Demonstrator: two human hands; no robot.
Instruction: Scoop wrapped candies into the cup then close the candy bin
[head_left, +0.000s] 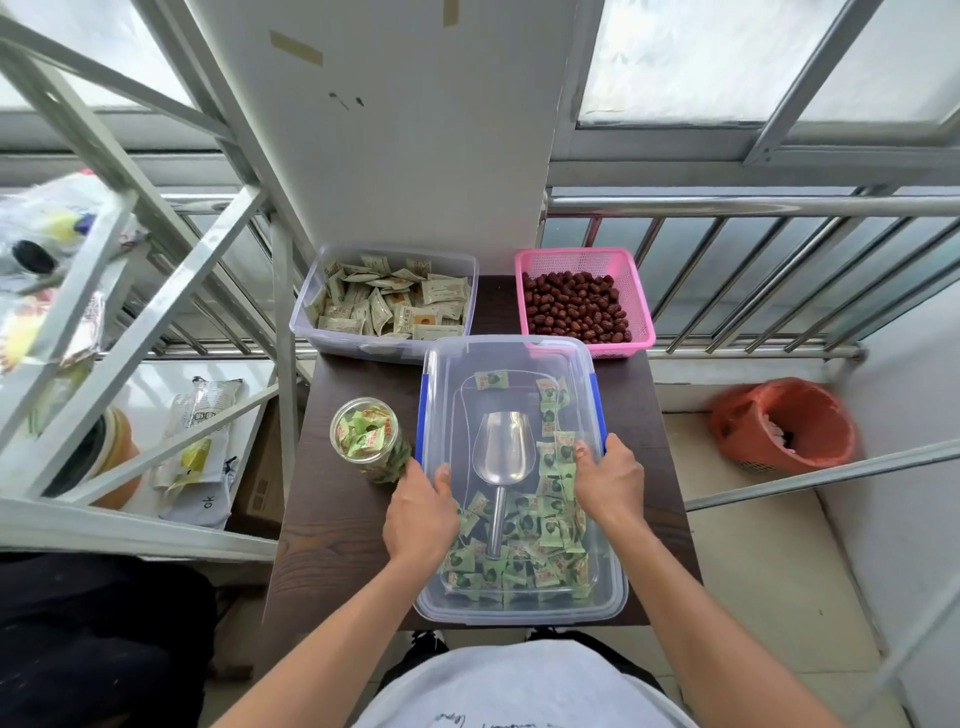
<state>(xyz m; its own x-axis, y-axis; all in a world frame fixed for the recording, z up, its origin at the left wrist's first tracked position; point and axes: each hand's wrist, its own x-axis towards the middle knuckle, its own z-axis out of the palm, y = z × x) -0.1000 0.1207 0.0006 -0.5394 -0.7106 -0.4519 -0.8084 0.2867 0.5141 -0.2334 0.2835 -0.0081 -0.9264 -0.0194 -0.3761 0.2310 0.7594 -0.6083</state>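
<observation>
A clear plastic candy bin (615, 592) sits at the table's near edge, holding green wrapped candies (540, 551) and a metal scoop (504, 452). A clear lid (509, 358) with blue clips lies over the bin, and I see the contents through it. My left hand (421, 514) grips the lid's left edge. My right hand (608, 480) grips its right edge beside a blue clip. A clear cup (369, 439) filled with green candies stands upright just left of the bin, close to my left hand.
Behind the bin are a clear tub of beige sachets (384, 301) and a pink basket of red dates (584, 301). The dark wooden table (332, 545) is small. A metal shelf frame (156, 291) stands left, a red bin (784, 426) on the floor right.
</observation>
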